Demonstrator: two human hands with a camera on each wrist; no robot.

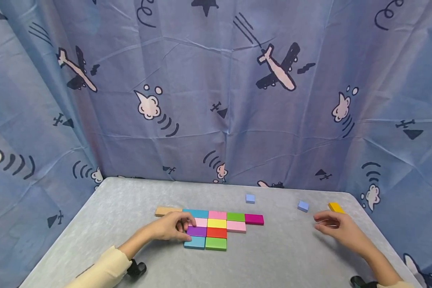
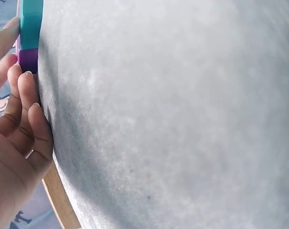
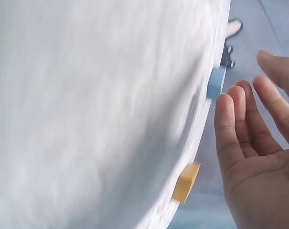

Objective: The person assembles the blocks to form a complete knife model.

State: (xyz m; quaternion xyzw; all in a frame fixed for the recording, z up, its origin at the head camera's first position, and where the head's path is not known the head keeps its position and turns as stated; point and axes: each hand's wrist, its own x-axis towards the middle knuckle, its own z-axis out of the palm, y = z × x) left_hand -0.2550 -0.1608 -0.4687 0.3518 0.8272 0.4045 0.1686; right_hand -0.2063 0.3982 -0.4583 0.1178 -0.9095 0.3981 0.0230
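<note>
Flat coloured blocks lie edge to edge in a joined pattern on the table. My left hand (image 1: 171,227) is at the pattern's left side, loosely bent, thumb tip right at the corner of the lower teal block (image 1: 194,243) and purple block (image 1: 197,231). Its index fingertip overlaps the pale pink block (image 1: 201,222). In the left wrist view, the thumb (image 2: 6,40) meets the teal block's side. My right hand (image 1: 336,228) hovers at the right with nothing between its parted fingers, near a yellow block (image 1: 335,207) and a small blue block (image 1: 303,206).
Another small blue block (image 1: 250,199) lies behind the pattern. A wooden-coloured block (image 1: 165,211) joins the back row's left end, and a magenta block (image 1: 254,219) its right end. The grey table (image 1: 273,256) ends at the back against a blue printed curtain (image 1: 187,80).
</note>
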